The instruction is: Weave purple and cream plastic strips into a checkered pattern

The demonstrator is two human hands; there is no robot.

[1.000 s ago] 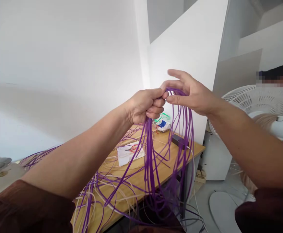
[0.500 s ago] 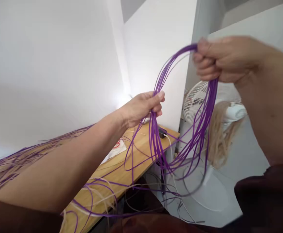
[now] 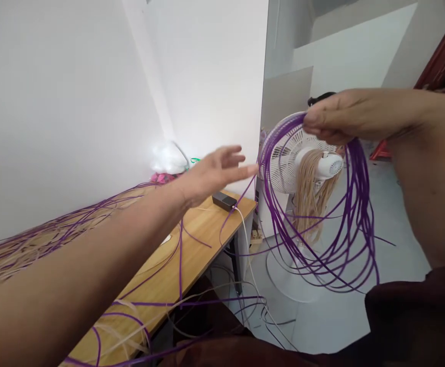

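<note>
My right hand [image 3: 333, 120] is closed round the top of a coil of purple strands [image 3: 283, 224], which hangs in wide loops below it. Left of the coil, my left hand [image 3: 220, 173] has its fingers spread, and its fingertips are close beside the loops. Whether a fingertip touches a strand I cannot tell. A single purple strand runs from near those fingertips down over the wooden table [image 3: 195, 229].
Behind the coil stands a white fan [image 3: 283, 153] with beige strands [image 3: 312, 188] draped on it. A black box [image 3: 224, 201] with a white cable lies on the table. Purple and beige strands [image 3: 65, 224] spread along the wall at left. Loose strands trail across the table and floor.
My left hand has let go of the purple coil and opened. My right hand appears a little lower, with the loops hanging further right. The view has turned to the right, showing more of the fan.
</note>
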